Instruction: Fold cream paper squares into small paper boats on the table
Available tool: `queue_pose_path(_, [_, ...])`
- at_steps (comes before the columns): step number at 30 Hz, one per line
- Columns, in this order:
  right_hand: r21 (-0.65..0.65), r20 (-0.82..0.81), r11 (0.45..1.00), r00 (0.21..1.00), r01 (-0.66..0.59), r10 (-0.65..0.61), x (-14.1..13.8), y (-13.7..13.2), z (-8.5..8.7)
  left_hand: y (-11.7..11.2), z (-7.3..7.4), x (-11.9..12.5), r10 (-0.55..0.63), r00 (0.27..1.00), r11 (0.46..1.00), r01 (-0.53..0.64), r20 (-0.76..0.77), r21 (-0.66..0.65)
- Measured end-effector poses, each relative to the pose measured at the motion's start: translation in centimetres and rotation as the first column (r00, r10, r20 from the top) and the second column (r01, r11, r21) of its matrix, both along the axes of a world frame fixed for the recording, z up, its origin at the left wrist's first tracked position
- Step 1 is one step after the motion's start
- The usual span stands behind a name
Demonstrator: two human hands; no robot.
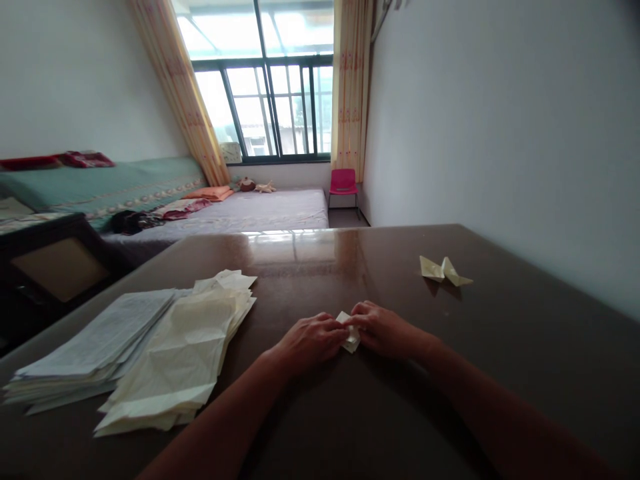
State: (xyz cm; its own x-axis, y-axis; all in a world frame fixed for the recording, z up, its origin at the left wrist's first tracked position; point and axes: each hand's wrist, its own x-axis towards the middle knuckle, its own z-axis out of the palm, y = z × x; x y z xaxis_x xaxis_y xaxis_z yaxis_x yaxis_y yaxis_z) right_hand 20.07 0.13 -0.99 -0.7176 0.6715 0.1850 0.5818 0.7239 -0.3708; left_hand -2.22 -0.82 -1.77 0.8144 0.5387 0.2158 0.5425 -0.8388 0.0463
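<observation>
My left hand (311,340) and my right hand (384,329) meet at the middle of a dark glossy table (525,333). Both pinch a small folded piece of cream paper (349,332) that rests on the tabletop between them. Their fingers are curled and pressed onto the paper, which is mostly hidden under them. A finished folded paper figure (445,271) lies on the table farther back to the right, apart from both hands.
A stack of cream sheets (180,360) lies left of my left arm, with a pile of printed pages (95,347) beside it. Beyond the table are a bed (240,210), a pink chair (343,183), a window and a white wall at the right.
</observation>
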Motion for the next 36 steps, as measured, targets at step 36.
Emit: queue_pose_path(36, [0.14, 0.176, 0.99, 0.983, 0.023, -0.048, -0.5, 0.0, 0.5, 0.6, -0.2, -0.1, 0.175, 0.984, 0.983, -0.173, 0.03, -0.058])
